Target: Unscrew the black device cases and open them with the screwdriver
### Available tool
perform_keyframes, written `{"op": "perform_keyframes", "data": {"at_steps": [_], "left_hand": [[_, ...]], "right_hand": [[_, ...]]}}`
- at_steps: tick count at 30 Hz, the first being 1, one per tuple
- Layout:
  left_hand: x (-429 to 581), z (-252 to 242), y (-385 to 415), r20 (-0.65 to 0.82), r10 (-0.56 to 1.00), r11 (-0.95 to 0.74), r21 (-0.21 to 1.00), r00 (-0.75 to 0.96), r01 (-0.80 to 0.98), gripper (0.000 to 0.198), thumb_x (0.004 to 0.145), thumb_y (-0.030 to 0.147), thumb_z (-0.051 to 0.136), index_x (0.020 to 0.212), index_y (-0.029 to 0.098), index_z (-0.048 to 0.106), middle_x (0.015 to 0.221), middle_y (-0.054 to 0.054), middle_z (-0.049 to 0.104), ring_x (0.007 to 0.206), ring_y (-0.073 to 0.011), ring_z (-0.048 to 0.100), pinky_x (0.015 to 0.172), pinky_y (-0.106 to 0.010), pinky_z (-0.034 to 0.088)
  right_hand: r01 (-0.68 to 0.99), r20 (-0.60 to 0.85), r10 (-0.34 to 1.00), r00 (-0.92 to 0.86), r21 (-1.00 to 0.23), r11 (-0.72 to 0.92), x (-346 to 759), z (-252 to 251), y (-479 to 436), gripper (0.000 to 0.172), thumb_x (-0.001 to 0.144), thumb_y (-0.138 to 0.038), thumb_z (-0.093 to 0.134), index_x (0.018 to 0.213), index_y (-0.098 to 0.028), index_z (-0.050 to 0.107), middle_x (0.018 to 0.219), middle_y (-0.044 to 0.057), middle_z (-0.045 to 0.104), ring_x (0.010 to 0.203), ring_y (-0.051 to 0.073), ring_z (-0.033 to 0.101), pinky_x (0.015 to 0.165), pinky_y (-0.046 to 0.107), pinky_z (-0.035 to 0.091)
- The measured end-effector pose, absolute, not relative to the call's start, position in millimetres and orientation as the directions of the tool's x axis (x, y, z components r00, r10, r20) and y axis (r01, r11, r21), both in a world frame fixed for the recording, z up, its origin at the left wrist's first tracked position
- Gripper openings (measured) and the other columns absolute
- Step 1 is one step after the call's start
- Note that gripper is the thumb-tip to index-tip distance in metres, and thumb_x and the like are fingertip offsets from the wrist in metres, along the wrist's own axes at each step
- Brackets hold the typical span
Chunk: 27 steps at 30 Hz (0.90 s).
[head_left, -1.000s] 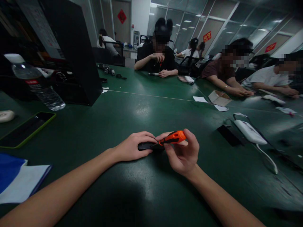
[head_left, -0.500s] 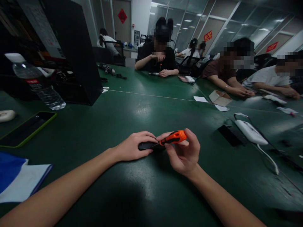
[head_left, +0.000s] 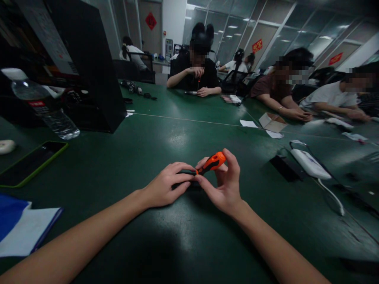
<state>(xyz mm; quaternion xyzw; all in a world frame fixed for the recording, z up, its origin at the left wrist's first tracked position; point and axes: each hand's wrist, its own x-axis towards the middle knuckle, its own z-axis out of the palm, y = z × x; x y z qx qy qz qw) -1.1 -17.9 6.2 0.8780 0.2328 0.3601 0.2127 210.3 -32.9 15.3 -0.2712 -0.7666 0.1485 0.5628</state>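
Near the middle of the green table, my left hand (head_left: pixel 167 184) is closed around a small black flat object (head_left: pixel 177 185), mostly covered by the fingers, so its kind does not show. My right hand (head_left: pixel 226 185) grips a screwdriver (head_left: pixel 213 161) with an orange and black handle. One finger rests on the butt of the handle, while the thumb is by its lower end. The handle leans up to the right. Its tip end points down toward the black object and is hidden behind the fingers of my left hand.
Left on the table (head_left: pixel 142 150) are a phone (head_left: pixel 35 162) in a green case, a tilted water bottle (head_left: pixel 47 106), a blue-and-white packet (head_left: pixel 26 225) and a black case (head_left: pixel 103 86). A white power strip (head_left: pixel 310 163) and small box (head_left: pixel 272 121) lie right. Several people sit beyond.
The screwdriver's handle has moved slightly left and up and now stands steeper. My right hand has shifted left with it, and my left fingers now cover more of the black object.
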Motion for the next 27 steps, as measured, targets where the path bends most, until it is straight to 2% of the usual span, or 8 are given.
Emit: {"op": "perform_keyframes", "data": {"at_steps": [7,10,15,17,20,22,27], "left_hand": [[1,9,-18,0.587,0.568,-0.805,0.543,0.577,0.239,0.018,0.097,0.018,0.058,0.099,0.017,0.076,0.113,-0.012,0.070,0.107,-0.0243,0.066,0.095,-0.041,0.055],[2,12,-18,0.617,0.572,-0.811,0.527,0.541,0.256,0.018,0.095,0.019,0.061,0.097,0.019,0.078,0.111,-0.011,0.071,0.105,-0.0249,0.066,0.093,-0.042,0.056],[1,15,-19,0.638,0.572,-0.812,0.527,0.515,0.250,0.016,0.093,0.018,0.063,0.094,0.019,0.080,0.109,-0.010,0.071,0.103,-0.0233,0.067,0.091,-0.039,0.057],[2,15,-19,0.639,0.580,-0.807,0.533,0.505,0.253,0.015,0.093,0.018,0.065,0.092,0.020,0.080,0.107,-0.009,0.072,0.101,-0.0228,0.067,0.089,-0.039,0.057],[3,14,-20,0.644,0.604,-0.792,0.554,0.470,0.258,0.012,0.091,0.018,0.068,0.090,0.020,0.080,0.105,-0.009,0.072,0.098,-0.0218,0.068,0.088,-0.037,0.058],[4,13,-21,0.645,0.619,-0.780,0.573,0.448,0.253,0.009,0.089,0.017,0.070,0.088,0.019,0.079,0.105,-0.009,0.072,0.096,-0.0211,0.069,0.087,-0.036,0.058],[2,12,-21,0.630,0.637,-0.765,0.590,0.444,0.259,0.006,0.088,0.018,0.073,0.085,0.018,0.078,0.107,-0.009,0.071,0.096,-0.0216,0.069,0.089,-0.037,0.058]], "right_hand": [[0.155,0.723,0.615,-0.315,-0.600,0.785,202,22,-42,0.088,0.094,-0.011,0.053,0.161,-0.031,0.000,0.115,0.009,0.070,0.106,0.022,0.071,0.093,0.048,0.062],[0.199,0.707,0.634,-0.313,-0.604,0.771,203,19,-42,0.089,0.091,-0.017,0.063,0.161,-0.029,0.008,0.116,0.009,0.069,0.107,0.023,0.070,0.095,0.047,0.060],[0.338,0.693,0.704,-0.153,-0.633,0.696,205,8,-42,0.082,0.086,-0.026,0.075,0.155,-0.029,0.031,0.123,0.011,0.064,0.103,0.024,0.068,0.095,0.047,0.059],[0.316,0.692,0.714,-0.110,-0.656,0.685,204,8,-42,0.081,0.087,-0.025,0.074,0.156,-0.029,0.031,0.116,0.010,0.066,0.098,0.022,0.069,0.093,0.046,0.060],[0.245,0.721,0.687,-0.084,-0.654,0.716,201,12,-42,0.088,0.089,-0.019,0.070,0.159,-0.031,0.019,0.103,0.006,0.069,0.091,0.020,0.071,0.090,0.043,0.062],[0.217,0.755,0.648,-0.103,-0.619,0.755,199,17,-43,0.090,0.090,-0.014,0.067,0.160,-0.035,0.013,0.103,0.005,0.069,0.092,0.020,0.072,0.088,0.043,0.064],[0.193,0.797,0.563,-0.219,-0.530,0.826,197,25,-46,0.088,0.089,-0.004,0.059,0.159,-0.036,0.015,0.112,0.007,0.067,0.100,0.020,0.071,0.087,0.044,0.064]]}}
